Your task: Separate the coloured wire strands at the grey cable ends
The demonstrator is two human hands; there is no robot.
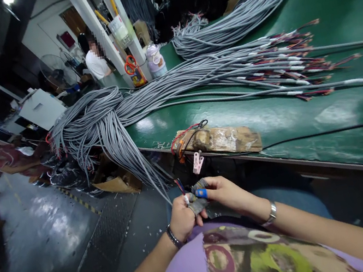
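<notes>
My left hand (pixel 182 218) is closed round the end of a grey cable (pixel 154 178), whose coloured wire tips (pixel 179 186) stick up above the fist. My right hand (pixel 224 192) pinches at the same cable end from the right; its fingertips wear taped guards, one of them blue (pixel 201 193). Both hands sit low over my lap, just in front of the green table's edge (pixel 276 156). The cable runs up and left into a big grey bundle (pixel 102 122) hanging off the table.
Long grey cables with stripped red and white ends (pixel 288 65) lie across the green table. A taped cardboard block with red and black wires (pixel 217 140) and a pink clip (pixel 197 161) sit at the edge. A person in white (pixel 96 62) works far back.
</notes>
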